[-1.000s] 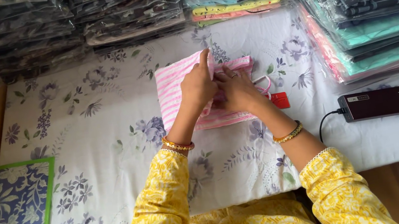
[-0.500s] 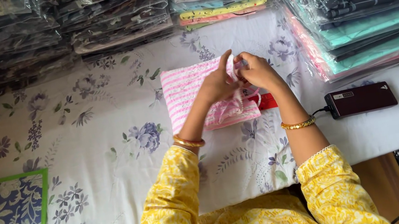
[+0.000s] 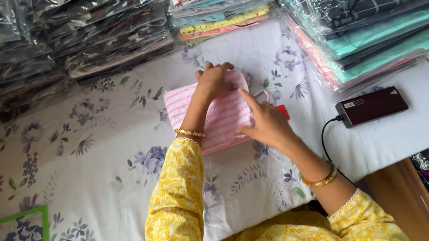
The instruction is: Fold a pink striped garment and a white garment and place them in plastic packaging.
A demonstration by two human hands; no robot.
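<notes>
A pink cloth point(image 3: 219, 115) with thin white stripes lies folded on the table point(image 3: 89, 156), which has a white cover with blue flowers. Both hands are on it. The left hand point(image 3: 214, 81) rests at the far edge of the cloth, its grip curled over that edge. The right hand point(image 3: 267, 124) lies on the near right corner, fingers point(image 3: 248, 98) spread out flat and pressing down, not closed on anything. A small red tag point(image 3: 282, 111) peeks out just beside the right hand. A dark box point(image 3: 372, 106) with a wire sits to the right, apart from the cloth. Stacks of bagged clothes point(image 3: 99, 30) stand behind the cloth.
</notes>
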